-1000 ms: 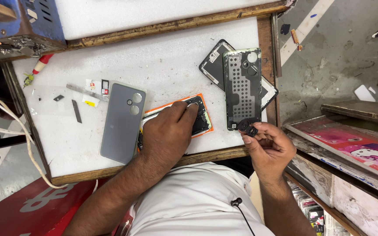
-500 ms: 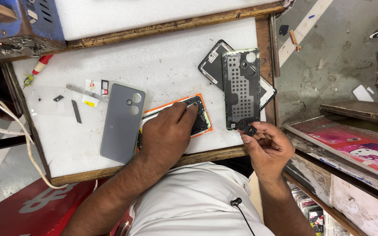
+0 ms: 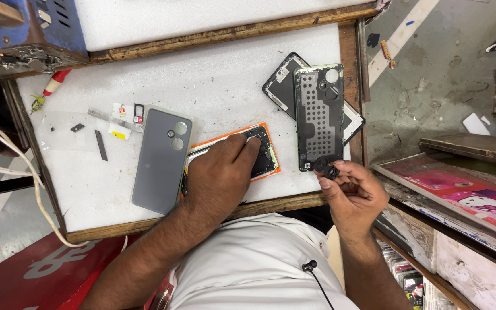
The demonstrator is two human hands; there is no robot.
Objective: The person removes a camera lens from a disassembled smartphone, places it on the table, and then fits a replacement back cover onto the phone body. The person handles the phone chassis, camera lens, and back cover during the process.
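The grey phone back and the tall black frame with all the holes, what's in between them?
In the head view, between the grey phone back and the holed black frame lies the opened phone in an orange case, with the left hand pressing on it.

Bright even daylight — soft shadows, sharp focus, slight edge distortion.

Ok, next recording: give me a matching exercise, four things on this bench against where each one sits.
Things:
1. grey back cover
2. orange-edged phone
3. small black part
4. perforated black frame

Places:
A. pinched in the right hand
B. under the left hand
C. lying across another dark panel
D. left of the left hand, flat on the white mat

Pairs: 1-D, 2-B, 3-A, 4-C
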